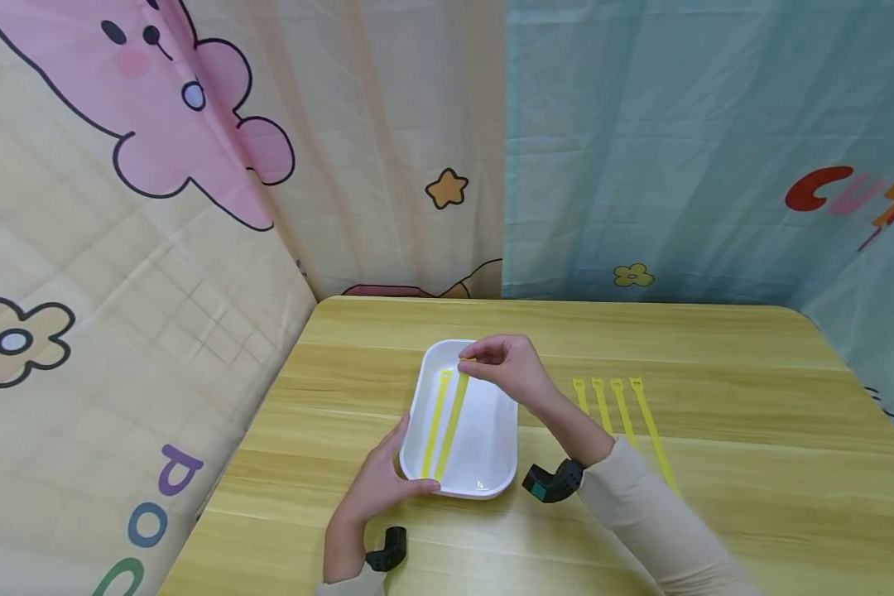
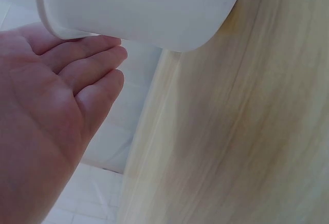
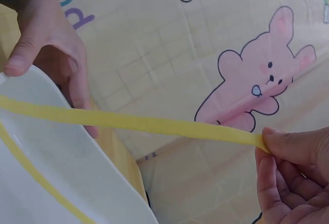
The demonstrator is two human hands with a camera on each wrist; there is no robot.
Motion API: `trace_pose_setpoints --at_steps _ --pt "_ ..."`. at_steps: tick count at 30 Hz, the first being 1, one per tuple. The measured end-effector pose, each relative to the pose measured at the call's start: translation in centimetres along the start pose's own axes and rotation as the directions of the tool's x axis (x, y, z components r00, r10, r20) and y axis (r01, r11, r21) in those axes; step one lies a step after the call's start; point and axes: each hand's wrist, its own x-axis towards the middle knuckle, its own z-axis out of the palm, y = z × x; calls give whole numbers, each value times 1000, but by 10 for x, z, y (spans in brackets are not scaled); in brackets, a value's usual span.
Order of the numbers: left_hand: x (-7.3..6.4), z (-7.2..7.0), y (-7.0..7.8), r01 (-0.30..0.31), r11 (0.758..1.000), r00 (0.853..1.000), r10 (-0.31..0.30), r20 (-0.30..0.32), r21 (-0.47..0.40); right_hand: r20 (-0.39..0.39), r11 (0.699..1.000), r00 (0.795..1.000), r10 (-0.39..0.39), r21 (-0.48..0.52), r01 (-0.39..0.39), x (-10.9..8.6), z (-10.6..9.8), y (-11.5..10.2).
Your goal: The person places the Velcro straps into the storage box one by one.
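A white tray (image 1: 487, 439) stands on the table, and my left hand (image 1: 378, 482) grips its near left corner. The thumb lies on the rim, while the fingers rest along the outer wall (image 2: 139, 13). Over the tray, my right hand (image 1: 512, 370) pinches the far end of a yellow cable strap (image 3: 169, 126) between thumb and forefinger. That strap slants down toward the tray's near end. Another yellow strap (image 1: 435, 422) lies inside the tray, left of the held one.
Several more yellow straps (image 1: 644, 410) lie side by side on the table, right of the tray, partly hidden by my right forearm. The wooden table (image 1: 775, 397) ends at printed curtains (image 1: 417, 232) behind and to the left.
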Motion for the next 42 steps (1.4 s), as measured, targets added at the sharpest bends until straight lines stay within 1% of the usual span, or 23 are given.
trace_pose_setpoints --at_steps 4,7,18,26,30,40,42 --pt "0 1 0 6 1000 1000 -6 -2 -5 15 1000 1000 26 3 -26 0 8 8" --pt "0 1 0 8 1000 1000 -8 -3 -3 9 999 999 47 -3 -46 1 12 14" --pt "0 0 1 10 1000 1000 -9 -8 2 -58 993 994 93 -62 -96 18 15 35" --pt "0 1 1 22 1000 1000 -22 -6 7 -96 982 985 147 -105 -157 32 17 52" --pt "0 1 1 19 1000 1000 -19 -7 14 -111 974 978 176 -124 -189 37 18 59" --pt "0 1 1 25 1000 1000 -25 -2 4 -139 957 969 206 -178 -229 48 19 71" --pt "0 1 0 27 1000 1000 -27 -3 4 -142 956 970 196 -194 -221 50 20 73"
